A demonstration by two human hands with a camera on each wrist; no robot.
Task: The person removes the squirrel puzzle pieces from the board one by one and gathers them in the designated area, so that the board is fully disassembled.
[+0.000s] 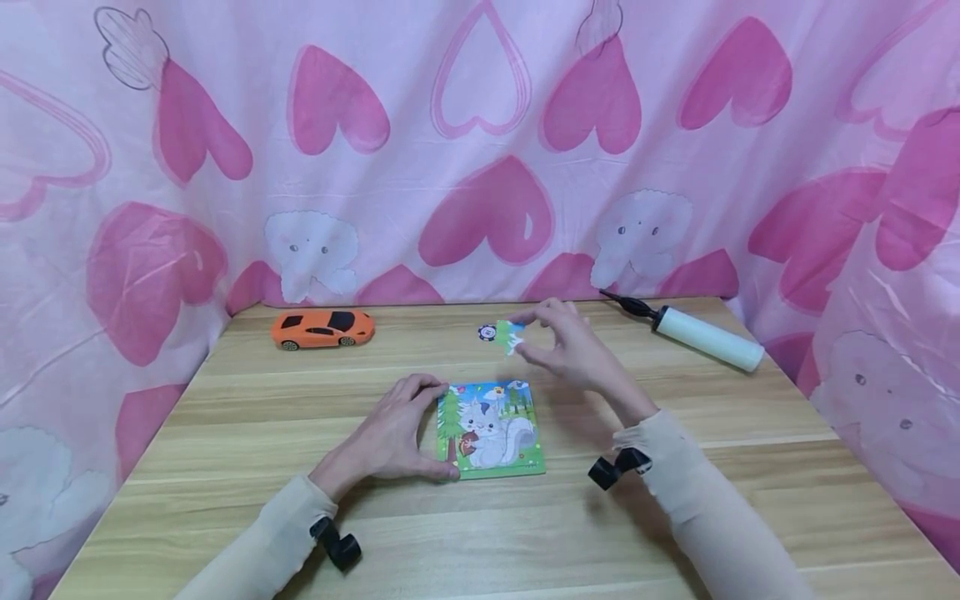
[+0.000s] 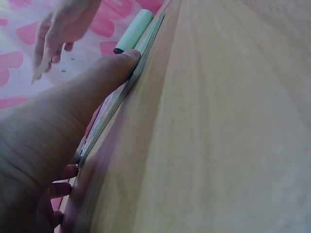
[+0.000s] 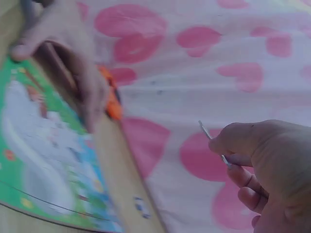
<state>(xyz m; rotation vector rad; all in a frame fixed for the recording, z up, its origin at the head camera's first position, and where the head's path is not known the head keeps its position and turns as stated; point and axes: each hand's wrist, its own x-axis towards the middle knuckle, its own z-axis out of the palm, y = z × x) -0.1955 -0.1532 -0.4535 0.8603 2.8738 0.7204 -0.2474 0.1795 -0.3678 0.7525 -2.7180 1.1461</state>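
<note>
A square picture puzzle [image 1: 491,429] with a white squirrel, an acorn and green trees lies flat on the table. My left hand [image 1: 390,429] holds it by its left side, thumb at the near edge and fingers at the far left corner. In the left wrist view that thumb [image 2: 109,73] lies along the puzzle's edge. Above the table, beyond the puzzle, my right hand [image 1: 570,346] pinches a small thin puzzle piece [image 1: 507,337] with green, blue and white on it. From the right wrist view the piece [image 3: 206,131] shows edge-on between thumb and fingers.
An orange toy car [image 1: 322,329] stands at the back left of the wooden table [image 1: 225,492]. A pale hand pump [image 1: 705,337] with a black nozzle lies at the back right. Near the back sits a small black-and-white disc [image 1: 487,332]. Pink heart-patterned cloth [image 1: 487,208] hangs behind.
</note>
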